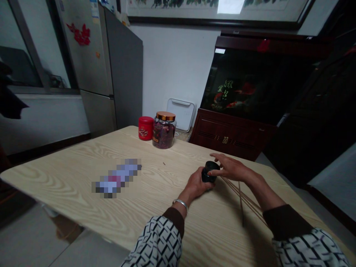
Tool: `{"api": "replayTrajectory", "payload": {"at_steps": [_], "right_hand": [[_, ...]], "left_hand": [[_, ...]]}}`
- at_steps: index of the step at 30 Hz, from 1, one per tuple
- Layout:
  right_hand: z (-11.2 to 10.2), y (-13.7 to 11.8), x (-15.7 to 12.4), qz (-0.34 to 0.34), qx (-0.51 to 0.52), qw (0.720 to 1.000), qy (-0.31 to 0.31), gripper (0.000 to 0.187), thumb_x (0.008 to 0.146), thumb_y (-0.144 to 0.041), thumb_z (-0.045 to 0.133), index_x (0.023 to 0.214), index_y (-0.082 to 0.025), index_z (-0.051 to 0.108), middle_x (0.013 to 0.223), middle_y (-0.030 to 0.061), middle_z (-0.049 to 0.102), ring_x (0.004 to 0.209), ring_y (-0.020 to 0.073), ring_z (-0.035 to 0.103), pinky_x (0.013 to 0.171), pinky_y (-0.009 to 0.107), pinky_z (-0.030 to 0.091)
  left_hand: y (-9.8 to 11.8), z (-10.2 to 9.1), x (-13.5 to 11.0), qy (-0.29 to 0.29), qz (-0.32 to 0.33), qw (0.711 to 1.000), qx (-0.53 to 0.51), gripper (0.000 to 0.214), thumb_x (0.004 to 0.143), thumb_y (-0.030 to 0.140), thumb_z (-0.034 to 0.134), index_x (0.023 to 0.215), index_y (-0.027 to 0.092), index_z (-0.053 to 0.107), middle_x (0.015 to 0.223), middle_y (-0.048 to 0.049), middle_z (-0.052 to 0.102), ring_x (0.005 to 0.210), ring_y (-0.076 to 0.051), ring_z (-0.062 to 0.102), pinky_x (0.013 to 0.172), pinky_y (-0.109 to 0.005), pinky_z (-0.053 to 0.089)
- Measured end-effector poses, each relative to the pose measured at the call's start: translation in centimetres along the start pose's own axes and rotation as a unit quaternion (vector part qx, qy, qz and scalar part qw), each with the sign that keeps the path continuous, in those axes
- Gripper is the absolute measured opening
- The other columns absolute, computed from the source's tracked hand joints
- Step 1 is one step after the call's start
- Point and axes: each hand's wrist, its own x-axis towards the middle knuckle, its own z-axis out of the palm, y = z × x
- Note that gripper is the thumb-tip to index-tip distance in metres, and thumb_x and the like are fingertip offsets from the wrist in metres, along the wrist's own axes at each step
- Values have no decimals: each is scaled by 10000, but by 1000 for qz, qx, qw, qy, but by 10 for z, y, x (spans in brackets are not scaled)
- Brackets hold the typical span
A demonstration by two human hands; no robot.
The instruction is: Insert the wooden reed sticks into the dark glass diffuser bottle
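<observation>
Toward the right-hand part of the pale wood-grain table (155,202), a small black container (210,165) stands between the person's two hands. The left hand (197,183) is curled around its near left side, thumb and fingers closed on it. The right hand (232,168) is loosely open, its thumb across the front of the container just below the top and its fingers reaching out over the far side; whether the thumb presses on it I cannot tell. A silver bracelet (180,203) circles the left wrist, and both sleeves are black-and-white patterned with dark brown cuffs. Beneath the right forearm, several thin brown sticks (246,202) run along the table toward the near right, with one darker stick (241,204) set at an angle to the rest. Well to the left lies a long, pixelated object (118,178), and a tiny brown fragment (164,163) sits between it and the hands. At the far edge, a glass jar (163,134) with a copper-coloured lid and dark reddish contents stands just beside a red canister (145,128). Beyond the table are a white panel (181,115) against the wall, a dark-wood fish tank (250,81) and a grey refrigerator (125,74).
</observation>
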Motion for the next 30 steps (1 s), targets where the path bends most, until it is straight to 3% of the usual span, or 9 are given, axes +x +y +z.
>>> {"api": "replayTrajectory", "payload": {"at_steps": [2, 5, 14, 18, 20, 22, 24, 26, 30], "right_hand": [[7, 3, 0, -39, 20, 999, -8, 608, 826, -537, 606, 1320, -190, 543, 1236, 136, 615, 1084, 265, 601, 926, 354, 445], [16, 3, 0, -36, 11, 999, 21, 453, 879, -495, 548, 1193, -173, 604, 1137, 131, 628, 1030, 249, 604, 910, 343, 440], [28, -7, -3, 50, -44, 995, 75, 439, 868, -567, 531, 1119, -214, 607, 1077, 102, 618, 948, 246, 624, 750, 313, 435], [40, 1, -7, 50, 41, 993, 97, 483, 870, -586, 516, 1217, -254, 562, 1161, 86, 600, 1013, 240, 612, 816, 330, 445], [48, 5, -15, 69, 117, 980, 148, 566, 867, -605, 507, 1311, -253, 488, 1263, 103, 552, 1044, 232, 602, 842, 333, 451], [55, 7, -29, 112, 186, 952, 218, 578, 874, -634, 471, 1287, -230, 488, 1232, 112, 561, 969, 219, 613, 806, 332, 460], [58, 5, -47, 145, 235, 923, 268, 519, 885, -663, 421, 1093, -211, 569, 1007, 76, 621, 818, 201, 598, 730, 321, 448], [55, -1, -65, 144, 290, 907, 271, 524, 874, -702, 401, 849, -208, 576, 752, 25, 584, 673, 176, 534, 634, 298, 407], [18, -19, -87, 99, 483, 851, 181, 655, 820, -812, 326, 610, -207, 464, 519, -41, 375, 460, 98, 301, 449, 240, 221]], "left_hand": [[-1, 1, 0, 3, 2, 1000, -3, 644, 635, 305, 797, 1218, 199, 544, 1053, -47, 670, 915, -216, 614, 768, -286, 469], [-3, 2, 1, 5, 10, 1000, -5, 633, 647, 296, 786, 1223, 202, 543, 1042, -42, 672, 904, -209, 614, 758, -278, 465], [-1, 3, 2, 6, 5, 1000, 13, 629, 660, 312, 769, 1236, 200, 542, 1047, -42, 676, 909, -216, 618, 783, -295, 470], [-1, -2, 1, -11, 8, 999, -36, 841, 603, 313, 819, 1349, 171, 457, 1264, -119, 589, 1123, -282, 559, 958, -380, 436], [-2, -8, -4, 5, -7, 999, -48, 944, 583, 309, 834, 1404, 150, 394, 1407, -174, 468, 1266, -322, 463, 1050, -420, 370], [1, -19, -12, 31, -26, 999, -33, 868, 622, 325, 810, 1376, 139, 422, 1423, -194, 442, 1285, -326, 446, 1055, -428, 361], [10, -32, -23, 42, -32, 999, -2, 596, 704, 385, 748, 1209, 138, 548, 1258, -168, 572, 1142, -289, 548, 959, -401, 425], [31, -46, -35, 27, -17, 999, 21, 371, 787, 479, 660, 951, 149, 615, 955, -93, 658, 896, -226, 605, 796, -342, 459], [104, -72, -46, -40, 43, 998, -27, 499, 861, 619, 523, 663, 161, 529, 595, 11, 532, 584, -129, 484, 586, -257, 369]]}}
